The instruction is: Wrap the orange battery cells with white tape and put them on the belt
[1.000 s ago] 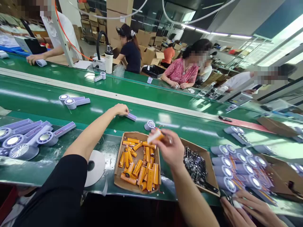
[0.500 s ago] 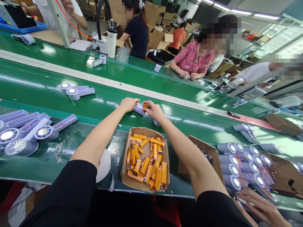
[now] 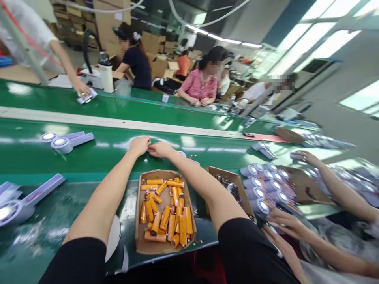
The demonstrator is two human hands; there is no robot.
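My left hand (image 3: 140,146) and my right hand (image 3: 160,150) meet fingertip to fingertip over the green conveyor belt, both closed. Their fingers hide most of what they work on; only a sliver of lavender plastic shows beneath them. Just right of my right hand, partly behind the forearm, lies a lavender fan part (image 3: 182,154) with a red wire. Between my forearms stands a cardboard box (image 3: 137,221) holding several orange batteries (image 3: 164,217), some with wires.
Lavender handheld fans (image 3: 62,145) lie on the belt at left; another fan (image 3: 17,211) is nearer. Right of my arm are a box of small dark parts (image 3: 225,185) and stacked fan heads (image 3: 260,189). A co-worker's hands (image 3: 288,223) reach in there. People sit across the belt.
My hands have come together; the orange battery seen in my right hand is now hidden. The view has swung right. Across the belt, a person's hand has reached a fan.
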